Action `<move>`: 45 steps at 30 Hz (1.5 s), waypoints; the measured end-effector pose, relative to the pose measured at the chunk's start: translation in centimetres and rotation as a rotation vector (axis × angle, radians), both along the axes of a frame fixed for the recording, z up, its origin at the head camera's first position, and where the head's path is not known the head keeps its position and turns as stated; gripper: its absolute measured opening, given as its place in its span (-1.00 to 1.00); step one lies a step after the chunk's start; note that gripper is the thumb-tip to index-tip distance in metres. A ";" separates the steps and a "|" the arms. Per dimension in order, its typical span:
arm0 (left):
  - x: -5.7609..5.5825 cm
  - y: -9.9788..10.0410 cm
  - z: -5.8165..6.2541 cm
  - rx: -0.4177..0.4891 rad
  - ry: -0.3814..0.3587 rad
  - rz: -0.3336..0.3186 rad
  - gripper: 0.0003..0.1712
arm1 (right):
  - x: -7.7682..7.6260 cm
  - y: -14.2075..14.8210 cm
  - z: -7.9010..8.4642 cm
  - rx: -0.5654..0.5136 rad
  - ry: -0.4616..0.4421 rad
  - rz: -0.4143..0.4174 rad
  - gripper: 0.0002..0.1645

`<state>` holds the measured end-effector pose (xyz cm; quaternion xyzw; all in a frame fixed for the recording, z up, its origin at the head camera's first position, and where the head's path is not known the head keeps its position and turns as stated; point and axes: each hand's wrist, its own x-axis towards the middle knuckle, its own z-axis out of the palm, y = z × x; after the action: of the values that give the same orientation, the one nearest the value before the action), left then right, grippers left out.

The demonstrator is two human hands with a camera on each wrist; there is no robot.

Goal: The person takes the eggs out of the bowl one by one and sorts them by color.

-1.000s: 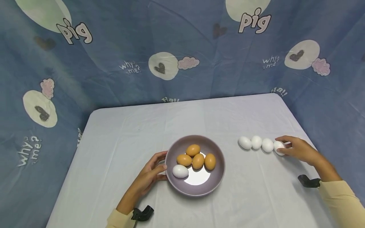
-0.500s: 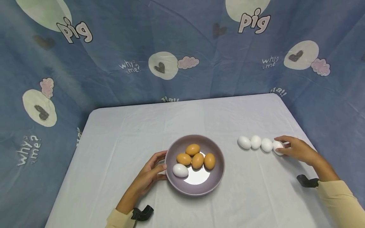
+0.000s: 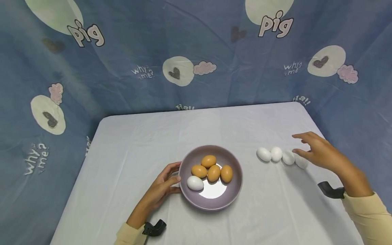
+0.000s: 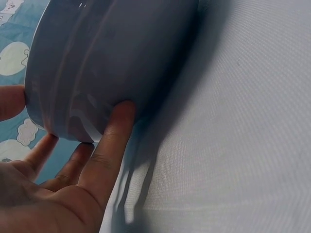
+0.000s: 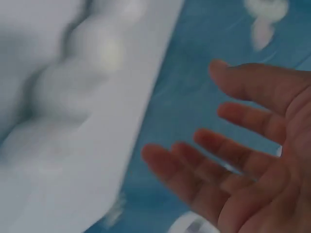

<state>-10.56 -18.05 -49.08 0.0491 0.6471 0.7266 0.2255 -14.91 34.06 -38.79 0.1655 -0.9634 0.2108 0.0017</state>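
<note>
A mauve bowl [image 3: 211, 203] stands on the white-covered table. Inside lie several brown eggs [image 3: 213, 173] and one white egg [image 3: 195, 183]. At its left side my left hand [image 3: 162, 183] touches the bowl, thumb tip at the rim; in the left wrist view, fairly straight, spread fingers [image 4: 104, 155] rest against the outer wall. Several white eggs [image 3: 276, 154] form a row on the right of the table. My right hand [image 3: 326, 154] is raised over the row's right end, fingers apart and holding nothing. The right wrist view shows its bare palm, with the row blurred.
A white cloth [image 3: 147, 136] covers the table, which ends in front of a blue printed curtain [image 3: 122, 88]. The curtain also hangs along both sides. Black wrist mounts [image 3: 154, 228] stick out beside both sleeves.
My right hand has let go of the rightmost white egg and lifted off it, its fingers spreading. That egg stays in the row. My left hand keeps its place at the bowl.
</note>
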 end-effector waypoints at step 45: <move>0.0 -0.1 0.0 0.024 0.010 -0.018 -0.32 | -3.0 -27.9 -0.9 0.048 -0.262 1.050 -0.49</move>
<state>-10.58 -18.18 -49.08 0.0612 0.6390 0.7321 0.2281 -17.91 6.12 -39.68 0.5971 -0.7478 0.1799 -0.2278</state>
